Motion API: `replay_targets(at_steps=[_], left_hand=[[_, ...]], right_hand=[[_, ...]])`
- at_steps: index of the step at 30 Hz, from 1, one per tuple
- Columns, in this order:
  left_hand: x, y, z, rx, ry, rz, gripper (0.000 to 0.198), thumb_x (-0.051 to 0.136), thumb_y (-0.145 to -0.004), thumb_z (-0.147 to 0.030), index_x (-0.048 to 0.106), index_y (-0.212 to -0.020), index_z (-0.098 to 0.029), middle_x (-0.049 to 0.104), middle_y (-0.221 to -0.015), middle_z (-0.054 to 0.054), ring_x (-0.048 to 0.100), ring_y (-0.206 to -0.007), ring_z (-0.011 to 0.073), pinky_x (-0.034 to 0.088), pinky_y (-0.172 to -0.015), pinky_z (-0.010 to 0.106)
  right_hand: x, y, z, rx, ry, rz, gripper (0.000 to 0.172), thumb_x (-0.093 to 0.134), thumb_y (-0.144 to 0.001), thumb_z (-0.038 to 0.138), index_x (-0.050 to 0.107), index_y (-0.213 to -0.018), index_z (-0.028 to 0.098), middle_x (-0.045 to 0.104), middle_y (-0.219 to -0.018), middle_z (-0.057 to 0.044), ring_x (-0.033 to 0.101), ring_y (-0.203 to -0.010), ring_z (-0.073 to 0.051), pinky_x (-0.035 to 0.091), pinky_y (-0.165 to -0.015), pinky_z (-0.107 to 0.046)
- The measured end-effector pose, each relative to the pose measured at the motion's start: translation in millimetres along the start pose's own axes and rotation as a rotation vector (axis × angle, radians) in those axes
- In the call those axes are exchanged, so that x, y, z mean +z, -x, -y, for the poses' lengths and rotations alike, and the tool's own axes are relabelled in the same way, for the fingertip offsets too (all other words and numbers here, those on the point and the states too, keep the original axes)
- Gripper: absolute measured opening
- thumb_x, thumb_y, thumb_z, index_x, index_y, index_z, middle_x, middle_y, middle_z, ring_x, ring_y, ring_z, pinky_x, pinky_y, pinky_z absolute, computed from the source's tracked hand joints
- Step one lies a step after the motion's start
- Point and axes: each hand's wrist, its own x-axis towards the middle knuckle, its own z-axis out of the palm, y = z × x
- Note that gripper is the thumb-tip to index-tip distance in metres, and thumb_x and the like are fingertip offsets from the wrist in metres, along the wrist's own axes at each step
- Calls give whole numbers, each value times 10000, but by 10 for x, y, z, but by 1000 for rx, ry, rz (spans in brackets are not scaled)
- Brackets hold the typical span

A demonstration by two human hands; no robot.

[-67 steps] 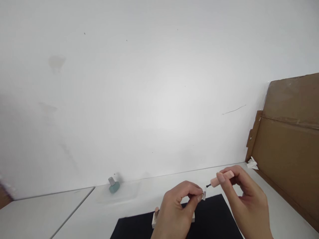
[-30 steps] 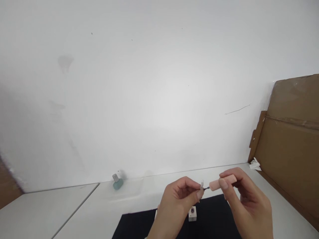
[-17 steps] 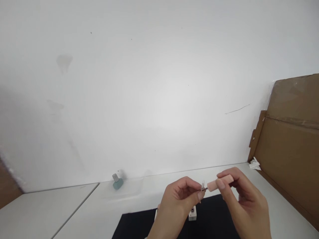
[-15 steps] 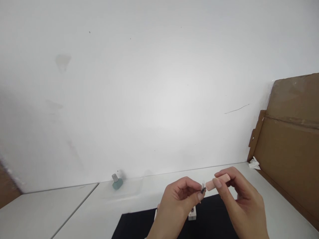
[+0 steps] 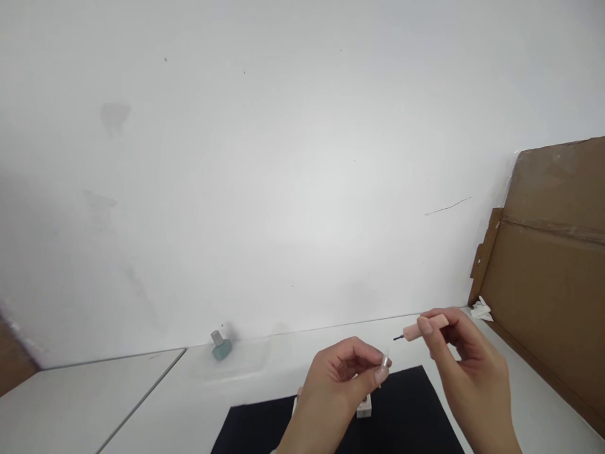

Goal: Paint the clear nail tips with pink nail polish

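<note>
My left hand (image 5: 347,375) pinches a small clear nail tip (image 5: 385,360) between thumb and fingers, above the black mat. In my right hand (image 5: 466,366) is a pink-capped nail polish brush (image 5: 420,328), gripped by its cap. Its thin dark bristle end points left toward the nail tip, with a gap between the two. Behind my left wrist, a small white block (image 5: 363,407) sits on the mat, partly hidden. Another pale thing beside the wrist is mostly covered.
A black mat (image 5: 411,410) lies on the white table. At the back left, a teal bottle with a grey cap (image 5: 221,348) leans in a clear tray (image 5: 258,366). A white wall stands behind; cardboard (image 5: 553,265) and crumpled tissue (image 5: 481,309) are on the right.
My right hand has drawn the brush back to the right and up, away from the nail tip, so its dark bristles now show. My left hand has barely moved.
</note>
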Motion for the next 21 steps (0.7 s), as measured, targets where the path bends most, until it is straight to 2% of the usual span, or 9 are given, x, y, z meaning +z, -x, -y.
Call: replay_targets(at_steps=[4, 7, 12, 17, 21], left_hand=[[-10, -3, 26, 30, -125, -21, 120, 834, -704, -334, 781, -692, -228, 791, -746, 27, 697, -750, 225, 538, -770, 350], [-5, -3, 46, 60, -188, -29, 114, 809, -727, -341, 785, -687, -237, 789, -738, 21, 698, -733, 233, 547, -762, 365], [9, 7, 33, 103, -248, -64, 62, 781, -725, -313, 791, -678, -274, 798, -723, 2, 716, -729, 252, 561, -785, 395], [11, 8, 23, 118, -306, -41, 79, 759, -739, -306, 792, -673, -276, 800, -721, -2, 704, -715, 247, 561, -778, 386], [6, 5, 31, 125, -320, -52, 80, 751, -753, -308, 798, -704, -265, 808, -755, 7, 705, -738, 236, 563, -808, 380]], right_hand=[[-7, 1, 23, -1, -54, 12, 294, 680, -915, 438, 675, -678, 265, 715, -700, 37, 595, -548, -134, 530, -586, -228], [9, 12, 26, -13, -55, 69, 313, 664, -927, 426, 670, -661, 261, 708, -679, 31, 613, -585, -151, 515, -582, -237], [0, -3, 19, 14, 8, 18, 295, 663, -934, 436, 687, -690, 271, 737, -737, 28, 629, -620, -154, 508, -607, -237], [13, 5, 36, -19, -27, 84, 324, 649, -935, 408, 658, -650, 256, 708, -680, 30, 608, -585, -148, 501, -583, -231], [28, -8, 39, 39, 24, 29, 303, 640, -936, 426, 664, -689, 253, 737, -737, 21, 627, -609, -153, 504, -607, -237]])
